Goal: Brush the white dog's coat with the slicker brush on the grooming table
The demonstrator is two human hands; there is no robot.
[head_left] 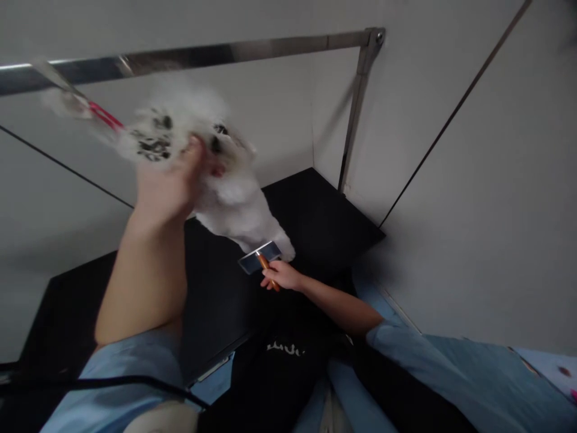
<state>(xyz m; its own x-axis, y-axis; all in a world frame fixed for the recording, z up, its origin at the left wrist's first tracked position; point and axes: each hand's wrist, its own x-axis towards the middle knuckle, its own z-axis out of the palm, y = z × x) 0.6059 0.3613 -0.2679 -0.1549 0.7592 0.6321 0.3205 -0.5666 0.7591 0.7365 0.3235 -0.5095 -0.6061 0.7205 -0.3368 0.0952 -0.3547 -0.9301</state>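
A fluffy white dog [238, 198] is stretched between the black table top and the metal rail, its upper part raised and blurred. My left hand [169, 180] is closed on the dog's fur near the head, thumb uppermost; some fingers are hidden in the coat. Dark patches show beside that hand, too smeared to make out. Lower down, my right hand [283, 275] grips the wooden handle of a slicker brush [251, 260]. The wide, flat head of the brush is against or very close to the fur at the dog's lower end.
A metal rail [252, 50] crosses above the black table [306, 210], with a post at the right. A strap with a red piece [106, 115] runs from the rail toward the dog. Grey walls stand behind, and a black cable [112, 381] crosses my left sleeve.
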